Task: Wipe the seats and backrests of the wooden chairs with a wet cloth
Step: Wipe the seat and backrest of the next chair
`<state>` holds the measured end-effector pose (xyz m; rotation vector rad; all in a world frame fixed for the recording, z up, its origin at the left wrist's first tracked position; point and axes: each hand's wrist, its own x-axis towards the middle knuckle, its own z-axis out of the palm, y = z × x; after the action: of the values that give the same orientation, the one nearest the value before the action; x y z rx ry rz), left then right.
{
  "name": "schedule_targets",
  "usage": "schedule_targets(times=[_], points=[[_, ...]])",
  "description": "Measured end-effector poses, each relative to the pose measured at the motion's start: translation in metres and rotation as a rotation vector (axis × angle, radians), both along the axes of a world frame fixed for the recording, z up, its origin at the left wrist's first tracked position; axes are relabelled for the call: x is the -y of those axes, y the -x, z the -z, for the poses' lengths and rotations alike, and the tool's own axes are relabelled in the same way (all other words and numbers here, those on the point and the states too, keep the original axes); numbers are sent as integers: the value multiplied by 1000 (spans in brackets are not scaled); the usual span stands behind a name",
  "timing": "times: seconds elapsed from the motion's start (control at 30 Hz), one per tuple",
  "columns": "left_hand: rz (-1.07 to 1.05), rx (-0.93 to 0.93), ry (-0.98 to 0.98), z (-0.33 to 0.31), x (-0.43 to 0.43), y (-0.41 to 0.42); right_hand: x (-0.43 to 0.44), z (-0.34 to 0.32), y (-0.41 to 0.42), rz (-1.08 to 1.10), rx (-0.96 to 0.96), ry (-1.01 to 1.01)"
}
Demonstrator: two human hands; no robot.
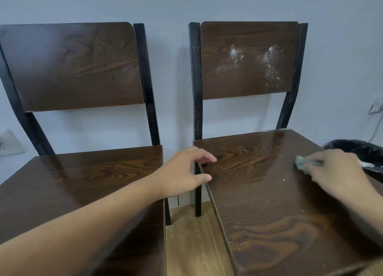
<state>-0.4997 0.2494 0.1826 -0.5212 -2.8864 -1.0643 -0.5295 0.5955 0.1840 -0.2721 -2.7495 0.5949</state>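
Two dark wooden chairs with black metal frames stand side by side against the wall. The left chair's seat [87, 178] and backrest [72, 66] look clean and glossy. Pale crumbs speckle the right chair's seat [269, 209], and white smears mark its backrest [248, 60]. My left hand [184, 172] grips the left edge of the right seat, fingers curled over it. My right hand [335, 170] presses a pale green cloth [301, 162] onto the right side of that seat; it is blurred.
A black bin with a liner [358, 149] stands just right of the right chair. Wooden floor [190, 240] shows in the narrow gap between the chairs. Wall sockets sit low on the wall at far left [10, 143] and far right [376, 105].
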Motion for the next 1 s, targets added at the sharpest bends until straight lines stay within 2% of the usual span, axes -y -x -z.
schedule_targets(times=[0.13,0.27,0.37,0.43,0.53,0.6,0.67,0.73,0.8,0.87,1.0], points=[[-17,-4,12,0,1,-4,52,2,-38,-169,25,-12],[-23,-13,18,-4,3,-6,109,6,-100,-496,-97,-33],[-24,-8,19,-4,2,-9,122,1,-137,-719,95,76],[-24,-23,3,-4,-1,-10,106,-14,-132,-706,103,131],[-39,-46,-7,-4,-6,-9,48,-25,-62,-374,-63,103],[-67,-53,-13,0,-7,-8,1,-26,6,-117,-41,86],[-104,-47,-27,6,-9,-8,-24,-16,51,12,-36,61],[-128,-37,-40,10,-13,-6,-13,-7,72,60,-81,74],[-134,-27,-37,10,-13,-4,27,-3,72,-20,-99,115],[-134,-39,-15,6,-10,-3,75,-4,58,-201,-60,163],[-95,-55,47,-9,4,-7,119,4,-22,-564,17,127]])
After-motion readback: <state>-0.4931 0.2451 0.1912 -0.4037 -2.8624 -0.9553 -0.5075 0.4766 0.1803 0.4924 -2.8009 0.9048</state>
